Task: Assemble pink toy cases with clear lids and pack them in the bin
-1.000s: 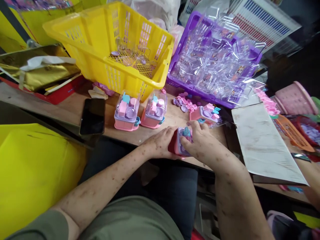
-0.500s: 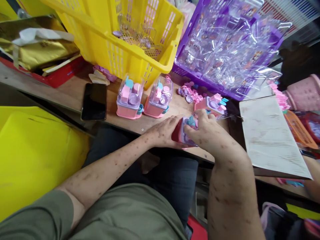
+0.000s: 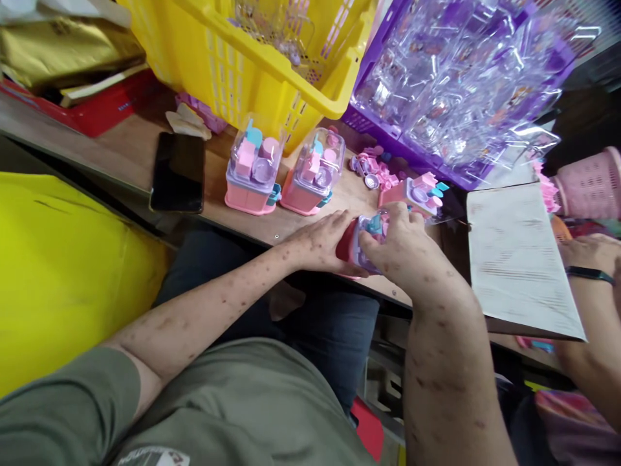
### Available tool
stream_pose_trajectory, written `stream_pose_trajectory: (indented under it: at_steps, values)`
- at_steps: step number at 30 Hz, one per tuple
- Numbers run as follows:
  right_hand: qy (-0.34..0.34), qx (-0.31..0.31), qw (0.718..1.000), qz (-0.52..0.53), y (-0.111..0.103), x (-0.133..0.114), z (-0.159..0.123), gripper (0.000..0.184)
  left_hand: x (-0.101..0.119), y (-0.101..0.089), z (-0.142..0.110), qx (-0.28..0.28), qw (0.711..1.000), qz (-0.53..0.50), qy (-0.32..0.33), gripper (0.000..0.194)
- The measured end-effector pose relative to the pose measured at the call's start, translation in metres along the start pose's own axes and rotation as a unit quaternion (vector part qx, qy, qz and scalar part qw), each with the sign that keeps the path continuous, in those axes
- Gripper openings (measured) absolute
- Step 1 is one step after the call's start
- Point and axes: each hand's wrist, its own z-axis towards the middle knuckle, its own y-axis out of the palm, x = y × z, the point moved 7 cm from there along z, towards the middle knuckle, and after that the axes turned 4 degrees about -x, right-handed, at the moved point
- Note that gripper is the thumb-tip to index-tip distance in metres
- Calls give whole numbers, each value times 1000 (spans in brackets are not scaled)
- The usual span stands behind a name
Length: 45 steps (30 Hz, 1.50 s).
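At the front edge of the table, a small pink and lilac toy kitchen box [image 3: 361,249] with teal and pink pieces on top lies tilted between my hands. My left hand [image 3: 323,243] is wrapped round its pink base from the left. Over its top and right side, my right hand [image 3: 402,243] is closed, thumb and fingers gripping the upper part and hiding much of it. Two similar toy kitchens, one on the left [image 3: 253,169] and one beside it [image 3: 314,171], stand upright under clear covers. Behind my right hand sits another toy kitchen [image 3: 412,194], its cover not discernible.
A yellow basket [image 3: 272,71] and a purple crate [image 3: 388,139] of clear plastic covers stand at the back. Loose pink pieces [image 3: 376,168] lie before the crate. A phone [image 3: 178,173] rests left, a cardboard sheet [image 3: 521,259] right. Another person's hand [image 3: 592,252] is at far right.
The view has shifted a little, so the table things sit higher. Both hands keep their hold on the toy kitchen. Another person's hand and wristband have come into view at right.
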Motion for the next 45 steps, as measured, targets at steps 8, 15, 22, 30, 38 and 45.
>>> stream_pose_trajectory:
  at_steps: [8,15,22,30,38,45]
  values:
    - [33,-5,999,-6,0,-4,-3,59,-2,3,0,-10,1000,-18,-2,107]
    - [38,-38,999,-10,-4,-8,-5,60,-2,3,1,-6,1000,-15,3,105]
    - [54,-68,996,-16,-9,-10,0,52,-1,2,0,3,1000,-23,-6,99]
    - [73,-17,997,-36,-9,-19,-8,51,2,3,3,-5,999,-30,-13,89]
    - [51,18,998,-26,-7,-23,-10,50,1,3,4,-14,1000,-21,-16,93]
    - [-91,16,995,-29,-3,-5,-4,43,1,3,2,8,1000,-26,-1,96]
